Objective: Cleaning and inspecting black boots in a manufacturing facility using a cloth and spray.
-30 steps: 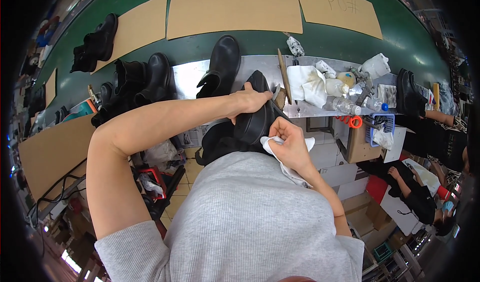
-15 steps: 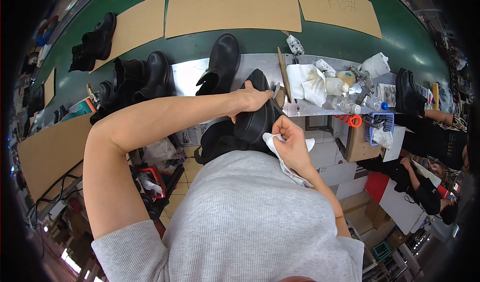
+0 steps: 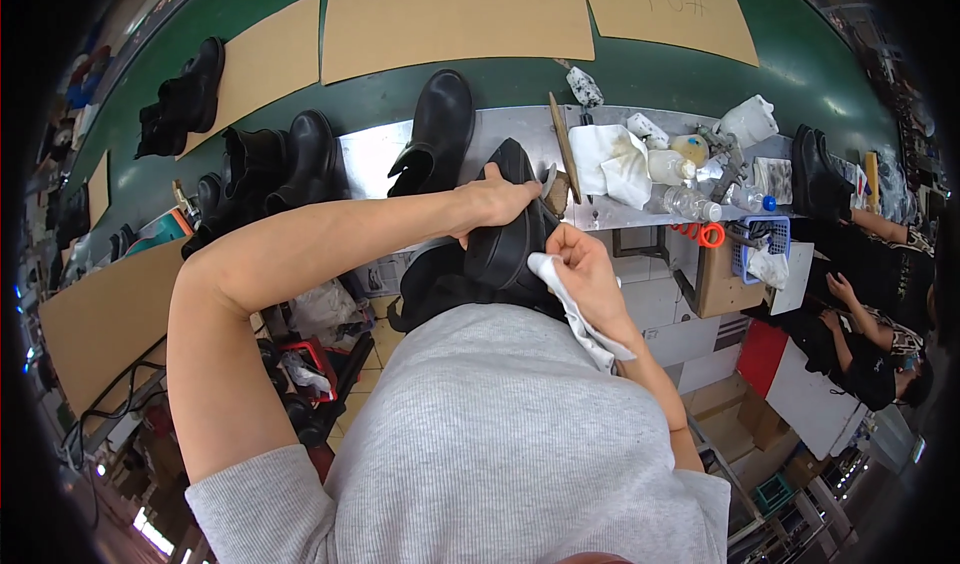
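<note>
Close to my body is a black boot (image 3: 496, 256), tilted with its dark sole edge toward me. Fingers of my left hand (image 3: 494, 202) are wrapped over its middle, with the forearm crossing from the left. My right hand (image 3: 592, 282) is closed in a pinch on a white cloth (image 3: 548, 272) at the boot's right side. Part of the cloth trails down along the right wrist. The fingertips of the left hand are partly hidden behind the boot. Another black boot (image 3: 443, 114) stands on the metal-topped strip of the bench just beyond.
More black boots (image 3: 305, 159) line the left of the green bench (image 3: 430, 72). Right of the held boot are a wooden stick (image 3: 563, 139), a stained white cloth (image 3: 606, 162) and several bottles (image 3: 690, 204). A blue basket (image 3: 745, 264) hangs below. People (image 3: 860, 274) work at far right.
My right hand stays beside the boot, the cloth now hanging along its wrist instead of spreading out to the right. The left hand keeps its hold. A person's hand has risen at far right.
</note>
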